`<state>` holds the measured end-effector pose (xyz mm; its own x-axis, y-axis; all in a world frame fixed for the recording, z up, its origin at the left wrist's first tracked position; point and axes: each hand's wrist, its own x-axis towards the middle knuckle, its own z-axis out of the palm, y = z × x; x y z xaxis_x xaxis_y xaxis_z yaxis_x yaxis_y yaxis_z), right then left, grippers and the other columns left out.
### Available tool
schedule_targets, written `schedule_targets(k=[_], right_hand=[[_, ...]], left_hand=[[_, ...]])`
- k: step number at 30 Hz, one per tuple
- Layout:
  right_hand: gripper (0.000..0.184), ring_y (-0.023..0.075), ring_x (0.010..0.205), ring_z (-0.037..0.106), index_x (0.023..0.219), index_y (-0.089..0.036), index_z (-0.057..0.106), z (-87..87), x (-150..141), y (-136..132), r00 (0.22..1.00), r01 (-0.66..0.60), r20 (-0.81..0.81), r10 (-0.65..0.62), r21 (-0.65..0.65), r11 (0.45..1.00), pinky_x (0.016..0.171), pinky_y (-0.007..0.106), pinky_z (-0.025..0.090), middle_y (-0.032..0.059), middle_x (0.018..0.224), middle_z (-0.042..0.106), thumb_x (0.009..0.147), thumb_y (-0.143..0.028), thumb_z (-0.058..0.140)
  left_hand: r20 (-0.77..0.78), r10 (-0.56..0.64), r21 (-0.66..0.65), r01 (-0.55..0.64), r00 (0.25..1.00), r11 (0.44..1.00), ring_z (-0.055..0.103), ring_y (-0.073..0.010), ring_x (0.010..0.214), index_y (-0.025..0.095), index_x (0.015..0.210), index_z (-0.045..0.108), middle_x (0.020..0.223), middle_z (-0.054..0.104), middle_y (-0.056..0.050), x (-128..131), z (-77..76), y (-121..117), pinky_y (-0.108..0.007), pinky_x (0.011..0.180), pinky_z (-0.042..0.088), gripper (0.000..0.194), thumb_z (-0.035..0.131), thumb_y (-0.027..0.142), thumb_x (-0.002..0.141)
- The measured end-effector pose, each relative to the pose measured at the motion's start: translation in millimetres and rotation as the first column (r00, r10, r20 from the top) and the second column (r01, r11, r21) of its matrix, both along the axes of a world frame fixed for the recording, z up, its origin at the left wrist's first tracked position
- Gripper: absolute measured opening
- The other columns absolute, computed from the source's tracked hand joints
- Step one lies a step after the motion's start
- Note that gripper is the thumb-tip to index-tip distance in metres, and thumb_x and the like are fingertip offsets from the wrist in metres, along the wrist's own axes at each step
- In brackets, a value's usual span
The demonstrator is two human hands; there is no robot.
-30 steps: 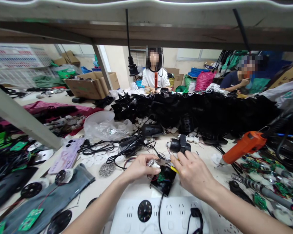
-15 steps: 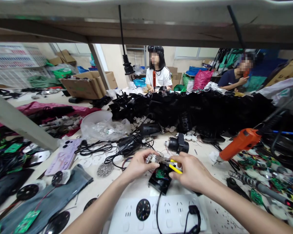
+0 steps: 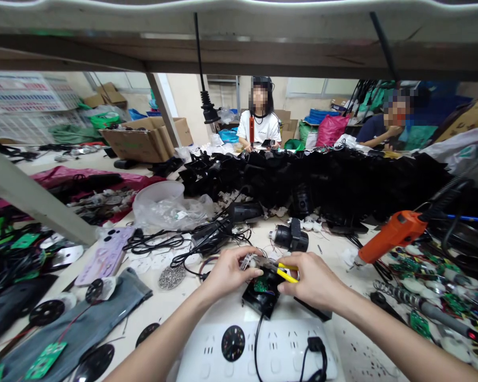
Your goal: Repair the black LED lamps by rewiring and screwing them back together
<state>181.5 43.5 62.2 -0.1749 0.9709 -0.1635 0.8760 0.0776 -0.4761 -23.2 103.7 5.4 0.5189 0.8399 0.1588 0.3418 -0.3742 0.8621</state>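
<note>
The left hand [image 3: 230, 273] is grasping a small silver-and-white part [image 3: 248, 260]; the right hand [image 3: 314, 278] is gripping yellow-handled metal pliers [image 3: 285, 274], near a black plastic housing [image 3: 258, 305] lying on the near bench [image 3: 159, 300].

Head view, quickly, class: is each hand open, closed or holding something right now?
Left hand: closed, pinching a small silvery part, too small to identify.
Right hand: closed on yellow-handled pliers.

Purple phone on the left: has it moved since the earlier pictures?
No. The purple phone lies in the same spot beside the foot of the slanted post; only the whole view has shifted slightly.
</note>
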Motion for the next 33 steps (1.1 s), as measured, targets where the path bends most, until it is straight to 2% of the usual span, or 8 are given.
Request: schedule_targets(k=[3, 6, 9, 14, 20, 25, 30, 33], right_hand=[[0.020, 0.0186, 0.070, 0.059, 0.094, -0.023, 0.071, -3.1, -0.2, -1.6, 0.991, -0.028, 0.130, 0.013, 0.111, 0.993, 0.061, 0.027, 0.037, 0.0021, 0.081, 0.064, 0.075, -0.024, 0.065], [0.038, 0.0224, 0.082, 0.061, 0.114, -0.022, 0.065, -5.9, 1.7, -3.8, 0.947, -0.162, 0.311, 0.075, 0.264, 0.951, 0.066, 0.030, 0.041, 0.0069, 0.095, 0.064, 0.078, -0.014, 0.058], [0.041, 0.0245, 0.089, 0.060, 0.120, -0.022, 0.062, -5.1, 4.6, -0.8, 0.923, -0.207, 0.378, 0.075, 0.324, 0.923, 0.071, 0.032, 0.043, 0.0083, 0.099, 0.062, 0.080, -0.015, 0.058], [0.038, 0.0299, 0.099, 0.059, 0.115, -0.017, 0.065, -4.4, -0.3, 22.8, 0.949, 0.037, 0.297, -0.106, 0.227, 0.973, 0.081, 0.037, 0.043, 0.0120, 0.101, 0.061, 0.080, -0.032, 0.067], [0.034, 0.0216, 0.091, 0.059, 0.110, -0.021, 0.066, -11.9, -21.4, 33.8, 0.995, -0.071, 0.085, 0.055, 0.201, 0.977, 0.078, 0.030, 0.043, 0.0059, 0.096, 0.060, 0.077, -0.031, 0.068], [0.040, 0.0243, 0.092, 0.053, 0.117, -0.020, 0.060, -19.6, -10.6, 19.1, 0.975, -0.220, 0.120, 0.187, 0.416, 0.882, 0.082, 0.037, 0.039, 0.0079, 0.099, 0.058, 0.078, -0.014, 0.060], [0.040, 0.0255, 0.093, 0.048, 0.121, -0.017, 0.058, -26.1, 13.0, 22.2, 0.895, -0.427, 0.362, 0.260, 0.530, 0.732, 0.087, 0.042, 0.032, 0.0103, 0.100, 0.060, 0.081, -0.012, 0.055], [0.036, 0.0256, 0.091, 0.047, 0.121, -0.016, 0.058, -27.6, 18.3, 24.0, 0.860, -0.484, 0.438, 0.263, 0.535, 0.692, 0.085, 0.042, 0.031, 0.0106, 0.098, 0.061, 0.085, -0.013, 0.054]], left_hand=[[0.022, 0.006, -0.053, -0.005, 1.000, 0.999, 0.065, -0.0252, 0.097, 0.019, 0.097, 0.072, 0.101, 0.074, -0.005, 0.5, 0.9, 0.9, -0.032, 0.089, 0.046, 0.033, 0.078, 0.035, 0.070], [0.045, 0.021, -0.135, -0.015, 0.999, 0.991, 0.065, -0.0239, 0.092, 0.017, 0.097, 0.071, 0.098, 0.073, -0.005, 0.6, 0.8, 1.6, -0.032, 0.085, 0.047, 0.034, 0.076, 0.035, 0.069], [0.089, 0.032, -0.205, -0.013, 0.996, 0.979, 0.063, -0.0228, 0.091, 0.015, 0.095, 0.070, 0.096, 0.071, -0.004, -0.9, 0.8, 1.1, -0.031, 0.083, 0.046, 0.034, 0.076, 0.035, 0.068], [0.172, 0.055, -0.355, 0.010, 0.983, 0.935, 0.059, -0.0176, 0.081, 0.018, 0.100, 0.064, 0.091, 0.065, -0.001, -4.7, 1.2, -6.3, -0.029, 0.077, 0.045, 0.033, 0.072, 0.035, 0.073], [0.339, 0.159, -0.567, 0.067, 0.927, 0.821, 0.057, -0.0149, 0.068, 0.017, 0.110, 0.056, 0.076, 0.064, 0.000, -11.6, -4.2, -21.0, -0.029, 0.068, 0.045, 0.051, 0.076, 0.042, 0.071], [0.473, 0.203, -0.661, 0.193, 0.857, 0.725, 0.062, -0.0152, 0.073, 0.019, 0.121, 0.046, 0.097, 0.069, -0.006, -20.7, -6.9, -25.9, -0.029, 0.070, 0.044, 0.063, 0.078, 0.037, 0.071], [0.494, 0.221, -0.738, 0.270, 0.841, 0.619, 0.062, -0.0133, 0.062, 0.018, 0.097, 0.052, 0.094, 0.072, -0.007, -19.5, -7.6, -21.9, -0.025, 0.057, 0.039, 0.038, 0.073, 0.028, 0.067], [0.520, 0.206, -0.735, 0.312, 0.829, 0.602, 0.061, -0.0126, 0.055, 0.017, 0.088, 0.053, 0.087, 0.072, -0.006, -15.2, -9.0, -18.7, -0.023, 0.049, 0.034, 0.030, 0.067, 0.023, 0.062]])
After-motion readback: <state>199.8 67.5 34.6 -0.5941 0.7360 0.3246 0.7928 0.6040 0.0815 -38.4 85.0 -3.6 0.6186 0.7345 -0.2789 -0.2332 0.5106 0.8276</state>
